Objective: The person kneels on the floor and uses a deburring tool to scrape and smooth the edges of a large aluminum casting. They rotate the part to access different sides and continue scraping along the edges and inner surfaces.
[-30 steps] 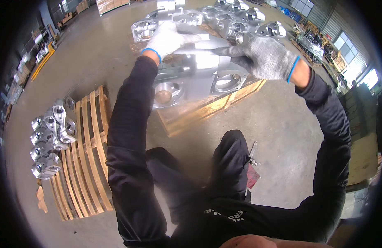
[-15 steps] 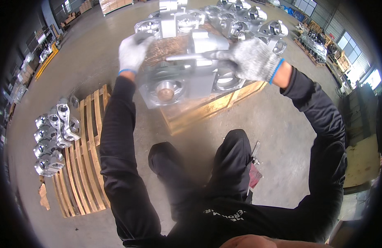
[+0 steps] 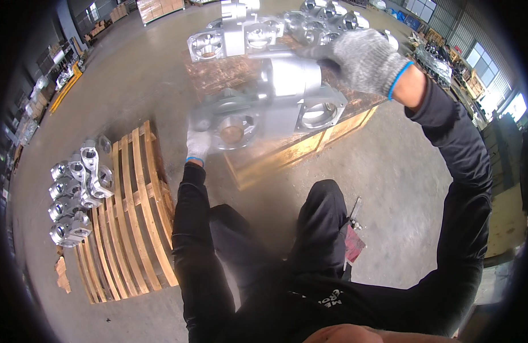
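Silver cast-metal housing (image 3: 275, 106), a bulky part with round bores and flanged openings, is held up in the air between the two hands, above the near corner of a wooden pallet (image 3: 287, 151) and clear of it. Its outline is blurred, so finer detail cannot be made out.

The right hand (image 3: 361, 57), in a grey knitted glove with a blue cuff, is closed over the upper far side of the housing, fingers wrapped onto the casting. The left hand (image 3: 198, 146), in a white glove with a blue cuff, sits at the lower near-left end of the housing; it touches the part from below, but the casting hides most of it and the grip of the fingers cannot be told.

Beyond the right hand, further silver castings of the same kind (image 3: 235, 34) stand in rows on the far part of the same pallet. Well to the left of the left hand lies a second slatted wooden pallet (image 3: 132, 217) on the concrete floor (image 3: 390, 171), with a cluster of smaller silver castings (image 3: 75, 194) on its left edge.

Below the hands, the person's black sleeves and black trousers fill the lower view. Just beside the right knee a red-handled tool (image 3: 352, 240) hangs or lies; which, cannot be told.
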Available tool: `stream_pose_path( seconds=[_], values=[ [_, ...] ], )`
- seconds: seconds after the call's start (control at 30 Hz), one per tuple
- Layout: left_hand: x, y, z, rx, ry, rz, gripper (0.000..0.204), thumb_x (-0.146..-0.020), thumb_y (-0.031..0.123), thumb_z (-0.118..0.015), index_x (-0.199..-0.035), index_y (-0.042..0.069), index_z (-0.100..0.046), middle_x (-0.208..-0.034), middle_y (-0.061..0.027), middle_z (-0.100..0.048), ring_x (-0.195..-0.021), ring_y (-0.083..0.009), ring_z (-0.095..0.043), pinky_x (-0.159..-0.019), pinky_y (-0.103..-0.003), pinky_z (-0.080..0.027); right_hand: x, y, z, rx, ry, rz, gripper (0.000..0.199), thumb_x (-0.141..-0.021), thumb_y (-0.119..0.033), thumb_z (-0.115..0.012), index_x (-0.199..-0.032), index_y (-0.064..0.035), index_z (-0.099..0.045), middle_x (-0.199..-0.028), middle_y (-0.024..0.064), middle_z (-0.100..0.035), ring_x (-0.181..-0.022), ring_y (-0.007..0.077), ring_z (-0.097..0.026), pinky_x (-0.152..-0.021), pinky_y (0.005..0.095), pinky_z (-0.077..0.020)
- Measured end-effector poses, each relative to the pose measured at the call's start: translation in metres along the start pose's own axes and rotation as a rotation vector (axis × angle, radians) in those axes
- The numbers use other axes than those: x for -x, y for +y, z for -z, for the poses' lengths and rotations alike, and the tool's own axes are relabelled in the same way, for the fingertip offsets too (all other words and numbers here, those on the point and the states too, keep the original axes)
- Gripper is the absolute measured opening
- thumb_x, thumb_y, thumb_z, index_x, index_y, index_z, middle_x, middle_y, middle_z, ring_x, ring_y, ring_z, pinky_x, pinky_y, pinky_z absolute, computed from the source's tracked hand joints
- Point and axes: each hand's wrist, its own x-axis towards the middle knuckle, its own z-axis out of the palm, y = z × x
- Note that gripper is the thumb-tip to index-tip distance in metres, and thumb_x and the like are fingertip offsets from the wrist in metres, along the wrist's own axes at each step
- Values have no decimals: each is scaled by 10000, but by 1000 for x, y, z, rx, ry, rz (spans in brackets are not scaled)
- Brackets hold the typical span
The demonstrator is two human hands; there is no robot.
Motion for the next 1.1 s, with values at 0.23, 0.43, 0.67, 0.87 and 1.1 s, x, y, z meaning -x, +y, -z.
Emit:
stream_pose_path(
  seconds=[0.23,0.43,0.67,0.87,1.1],
  values=[
    [25,55,-16,189,55,-46,820,-801,-104,-702,-1559,4,-406,-1291,-141,-693,-1124,-231,-679,-991,-327,-546,-25,-9,7,59,59,108,601,-827,-63,-635,-1402,-232,-689,-741,126,-706,-649,322,-717,-574,412,-584],
    [63,115,-31,-302,140,47,860,-820,-108,-627,-1623,58,-369,-1453,-222,-623,-1323,-289,-623,-1096,-369,-486,-12,19,-8,-56,-16,27,596,-888,-121,-615,-1456,-298,-643,-937,160,-749,-859,332,-755,-762,468,-616],
    [90,89,-44,-327,256,-98,824,-833,-103,-638,-1603,50,-389,-1469,-212,-609,-1343,-304,-607,-1127,-378,-464,10,21,20,-47,-7,116,343,-855,-221,-778,-1186,-133,-772,-881,185,-757,-790,329,-759,-731,437,-618],
    [82,45,-40,141,208,-62,889,-837,-222,-531,-1637,111,-333,-1561,-160,-515,-1399,-264,-542,-1171,-362,-447,8,4,30,-210,-12,175,238,-921,-180,-736,-1139,-96,-777,-851,176,-748,-773,318,-752,-716,438,-614],
    [96,53,-49,-16,247,-37,880,-855,-283,-419,-1630,126,-332,-1568,-132,-498,-1405,-247,-521,-1182,-378,-458,10,9,39,-230,-100,192,250,-934,-208,-728,-1155,-103,-773,-821,163,-738,-742,316,-744,-693,433,-609]
  ],
)
